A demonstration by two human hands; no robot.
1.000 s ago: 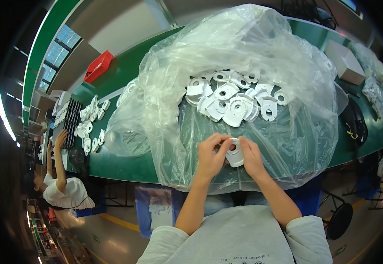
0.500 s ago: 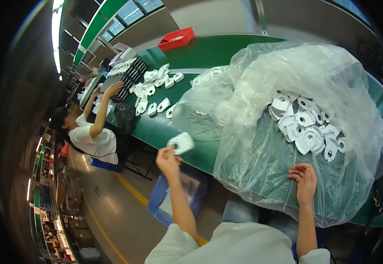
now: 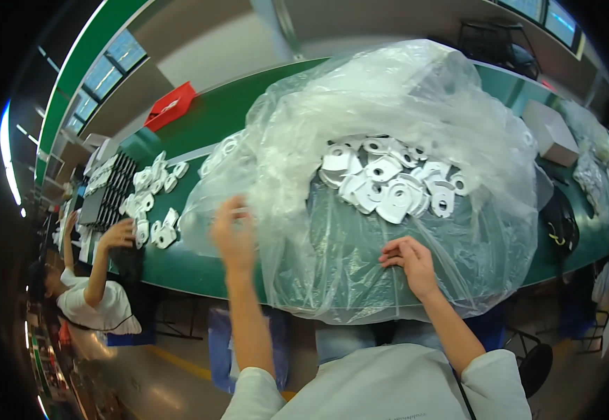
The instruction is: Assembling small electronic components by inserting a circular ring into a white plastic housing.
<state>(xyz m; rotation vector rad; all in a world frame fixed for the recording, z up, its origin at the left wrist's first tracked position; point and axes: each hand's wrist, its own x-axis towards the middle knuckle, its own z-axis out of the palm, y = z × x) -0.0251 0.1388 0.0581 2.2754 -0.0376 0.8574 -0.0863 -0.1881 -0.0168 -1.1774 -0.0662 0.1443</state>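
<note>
My left hand, smeared by motion, is raised beside the left part of a large clear plastic bag. Its fingers look loosely apart, and no part shows in them. My right hand hovers over or rests on the bag's near side; I cannot tell whether it touches. Its fingers are slightly bent and apart, with nothing visible in them. Just beyond it, in the bag's mouth, lies a heap of white plastic parts with round holes. More such white parts lie loose on the green table to the left.
At the left a co-worker reaches toward stacked black trays. A red bin sits at the back left. A white box and a black bag are at the right. Below the table stands a blue crate.
The view has turned to the right. The white part that was in my left hand is out of it, and that hand is now beside the bag. My right hand remains over the bag's near side.
</note>
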